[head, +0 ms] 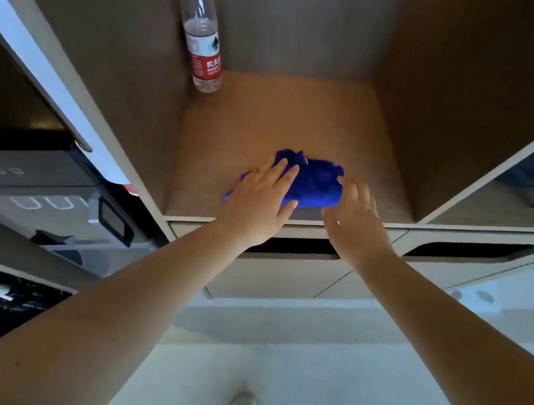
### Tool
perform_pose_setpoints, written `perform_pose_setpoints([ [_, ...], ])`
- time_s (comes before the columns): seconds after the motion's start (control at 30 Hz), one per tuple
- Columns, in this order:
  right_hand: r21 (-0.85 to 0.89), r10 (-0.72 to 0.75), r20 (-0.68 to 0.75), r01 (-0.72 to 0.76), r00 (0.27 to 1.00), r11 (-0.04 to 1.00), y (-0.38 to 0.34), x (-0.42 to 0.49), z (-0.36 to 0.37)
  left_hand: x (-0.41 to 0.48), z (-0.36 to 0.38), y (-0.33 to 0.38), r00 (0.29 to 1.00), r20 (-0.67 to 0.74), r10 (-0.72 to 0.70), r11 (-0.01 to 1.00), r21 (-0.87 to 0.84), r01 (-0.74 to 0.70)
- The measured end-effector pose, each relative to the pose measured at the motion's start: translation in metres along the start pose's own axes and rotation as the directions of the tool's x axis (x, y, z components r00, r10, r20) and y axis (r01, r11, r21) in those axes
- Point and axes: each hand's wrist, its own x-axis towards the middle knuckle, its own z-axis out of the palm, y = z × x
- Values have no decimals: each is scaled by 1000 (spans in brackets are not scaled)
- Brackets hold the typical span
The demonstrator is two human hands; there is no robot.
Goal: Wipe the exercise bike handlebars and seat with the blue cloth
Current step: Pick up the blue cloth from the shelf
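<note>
1. The blue cloth is lying crumpled in a loose, fuzzy heap.
2. It is sitting on the wooden shelf near the front edge, partly hiding under the left hand.

The wood shelf carries two items: a crumpled blue cloth near the front edge, and a red-capped water bottle back-left, probably upright; the wide view skews it.

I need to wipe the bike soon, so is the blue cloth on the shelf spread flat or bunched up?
Bunched up: the blue cloth lies in a crumpled heap on the wooden shelf, with raised folds showing.
</note>
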Motion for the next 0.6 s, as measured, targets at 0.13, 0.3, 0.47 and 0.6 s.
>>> perform_pose_setpoints([
  [0.13, -30, 41, -6, -41, 999, 999, 5, 5, 8, 15, 10, -8, 996, 87, -2, 1000, 24, -1],
  [0.3, -28, 22, -1, -22, 1000, 999, 18, 10, 14, 9, 17, -15, 998, 55, 23, 999, 26, -25],
  [0.47, 139, 23, 0, -23, 1000, 990, 28, 16, 12, 2, 21, -17, 1000, 30, 5, 999, -54, -4],
  [0.6, 332, 79, 38, -87, 996, 939, 30, 25, 7, 8, 17, -10, 992, 39, -116, 981, -149, 120],
])
